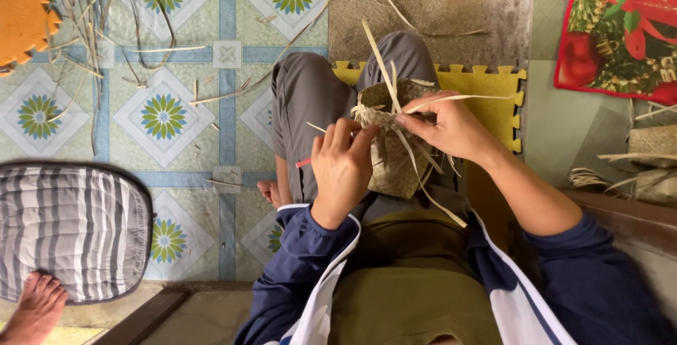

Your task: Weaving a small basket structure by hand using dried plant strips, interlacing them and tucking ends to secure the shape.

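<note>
Head view shows the left hand [343, 169] curled, fingertips pinching the small woven basket [392, 148] rim, while the right hand [451, 128] just beyond pinches a pale strip [462, 97] above it.

One small woven basket [392, 149], half-made, at the centre; two hands on it, left hand [341, 169] and right hand [447, 128]; one red-tipped tool [303, 163] just left of the basket; one yellow foam mat [493, 102] behind the basket; one orange foam mat [21, 14] far left of the basket; one striped cushion [70, 229] to the basket's lower left; one other person's foot [35, 307] below that cushion; one red printed cloth [620, 28] to the basket's upper right; loose straw strips [92, 35], too many to count.
</note>
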